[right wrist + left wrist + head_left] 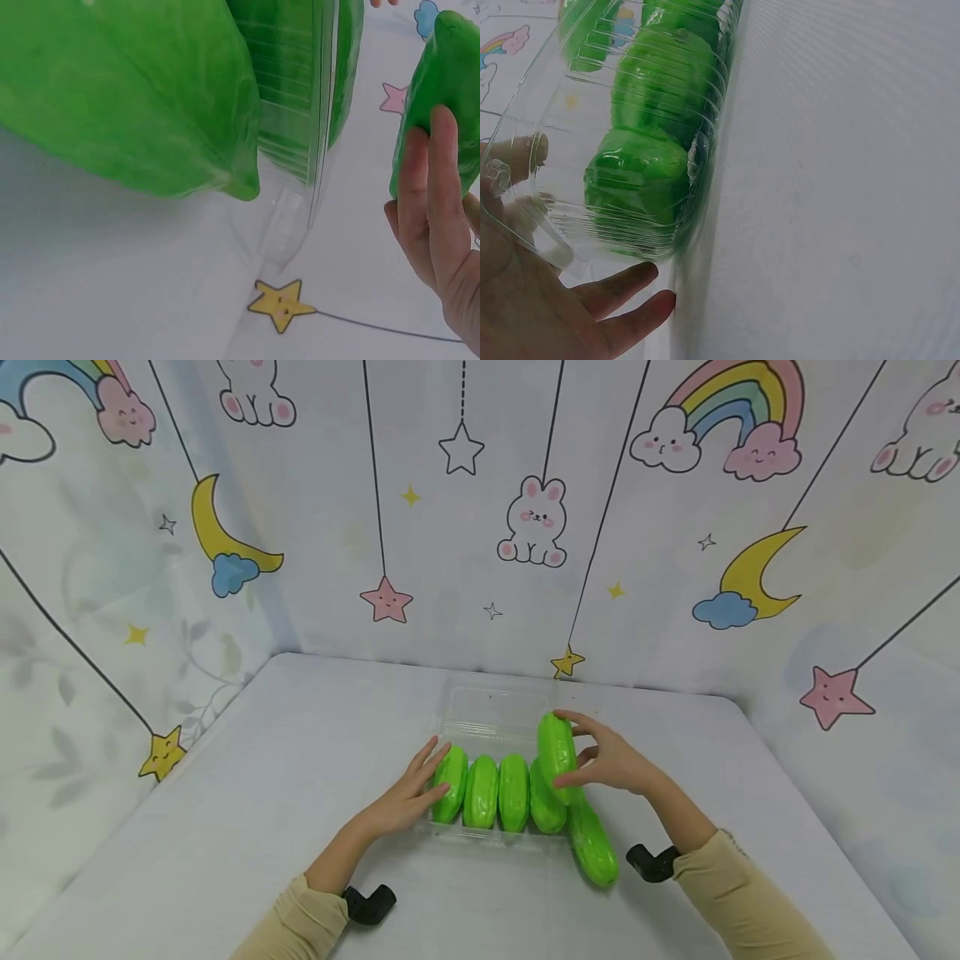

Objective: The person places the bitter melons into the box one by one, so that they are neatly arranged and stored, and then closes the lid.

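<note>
My right hand [611,760] pinches a glossy green cucumber-like piece [556,752] between thumb and fingers. In the right wrist view the held piece [457,82] stands upright, raised beside the box. Below it in the head view, four similar pieces, including the second from left [481,792], lie side by side in a clear plastic box [495,836]. At the box's left end, my left hand [401,797] has its fingers spread over the rim and the leftmost piece [451,783]. In the left wrist view its fingers [626,289] lie loosely extended under the box's ridged corner.
Another green piece [594,843] lies slanted on the white table [345,693], outside the box's right end. The box's clear lid [495,710] lies folded back behind it. A patterned cloth wall [450,527] rises behind the table.
</note>
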Tool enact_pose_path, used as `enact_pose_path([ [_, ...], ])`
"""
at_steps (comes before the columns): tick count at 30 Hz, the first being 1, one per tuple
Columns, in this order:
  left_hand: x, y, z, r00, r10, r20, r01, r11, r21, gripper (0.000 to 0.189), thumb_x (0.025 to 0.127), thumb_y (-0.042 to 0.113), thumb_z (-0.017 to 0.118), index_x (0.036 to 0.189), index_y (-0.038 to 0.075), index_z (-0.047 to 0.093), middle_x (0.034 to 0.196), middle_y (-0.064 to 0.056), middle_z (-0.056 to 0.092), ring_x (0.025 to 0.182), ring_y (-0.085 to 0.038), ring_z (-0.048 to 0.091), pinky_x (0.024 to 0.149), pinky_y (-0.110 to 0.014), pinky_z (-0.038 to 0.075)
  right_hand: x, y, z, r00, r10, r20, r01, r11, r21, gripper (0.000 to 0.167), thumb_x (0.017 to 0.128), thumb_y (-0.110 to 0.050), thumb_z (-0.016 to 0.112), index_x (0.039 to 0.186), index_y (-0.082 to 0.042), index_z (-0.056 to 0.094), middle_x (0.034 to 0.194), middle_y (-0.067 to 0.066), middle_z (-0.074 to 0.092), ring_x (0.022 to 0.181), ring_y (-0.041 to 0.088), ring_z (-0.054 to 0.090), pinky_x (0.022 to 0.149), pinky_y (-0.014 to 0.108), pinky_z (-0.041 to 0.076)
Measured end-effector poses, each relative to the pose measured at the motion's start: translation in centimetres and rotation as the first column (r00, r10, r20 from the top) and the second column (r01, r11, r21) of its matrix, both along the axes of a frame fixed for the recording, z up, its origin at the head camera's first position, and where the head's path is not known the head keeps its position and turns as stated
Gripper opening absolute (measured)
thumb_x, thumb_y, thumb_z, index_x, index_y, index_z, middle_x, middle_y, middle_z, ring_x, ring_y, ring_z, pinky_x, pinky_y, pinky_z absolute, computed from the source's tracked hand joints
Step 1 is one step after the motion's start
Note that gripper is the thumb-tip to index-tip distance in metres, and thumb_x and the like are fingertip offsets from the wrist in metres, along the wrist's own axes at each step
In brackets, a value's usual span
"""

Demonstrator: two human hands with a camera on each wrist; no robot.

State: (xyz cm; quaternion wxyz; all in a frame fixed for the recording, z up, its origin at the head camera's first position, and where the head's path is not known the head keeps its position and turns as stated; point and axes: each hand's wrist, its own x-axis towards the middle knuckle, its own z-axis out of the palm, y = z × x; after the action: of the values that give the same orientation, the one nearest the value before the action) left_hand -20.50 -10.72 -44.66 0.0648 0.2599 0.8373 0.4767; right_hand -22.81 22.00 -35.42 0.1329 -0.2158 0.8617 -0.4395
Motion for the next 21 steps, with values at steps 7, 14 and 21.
enact_pose_path([
  [7,-0.1,0.0,-0.1,1.000,0.002,0.004,-0.002,1.000,0.005,0.062,0.098,0.028,0.043,0.149,0.017,0.009,0.152,-0.012,-0.009,0.136,-0.038,0.008,0.098,-0.059,0.027,0.4,-1.3,-0.4,1.000,0.007,0.008,-0.007,1.000,-0.010,0.096,0.066,-0.023,0.083,0.144,-0.020,0.027,0.132,0.024,0.035,0.076,0.021,0.057,0.066,0.034,0.049],
  [14,-0.1,0.0,-0.2,1.000,0.000,0.001,0.000,1.000,0.003,0.063,0.098,0.029,0.043,0.149,0.015,0.009,0.152,-0.012,-0.009,0.136,-0.039,0.008,0.098,-0.059,0.027,0.6,-2.6,-1.0,0.999,0.048,0.017,-0.048,0.998,-0.029,0.096,0.066,-0.024,0.083,0.144,-0.019,0.027,0.134,0.024,0.034,0.074,0.021,0.055,0.064,0.034,0.048],
  [21,-0.1,0.0,-0.2,1.000,-0.002,-0.008,0.002,1.000,0.002,0.062,0.098,0.028,0.043,0.148,0.014,0.010,0.151,-0.014,-0.008,0.136,-0.038,0.006,0.098,-0.060,0.026,0.6,-3.6,-1.6,0.999,0.021,0.028,-0.021,1.000,0.009,0.097,0.064,-0.027,0.085,0.144,-0.023,0.029,0.132,0.020,0.036,0.080,0.022,0.056,0.064,0.033,0.049],
])
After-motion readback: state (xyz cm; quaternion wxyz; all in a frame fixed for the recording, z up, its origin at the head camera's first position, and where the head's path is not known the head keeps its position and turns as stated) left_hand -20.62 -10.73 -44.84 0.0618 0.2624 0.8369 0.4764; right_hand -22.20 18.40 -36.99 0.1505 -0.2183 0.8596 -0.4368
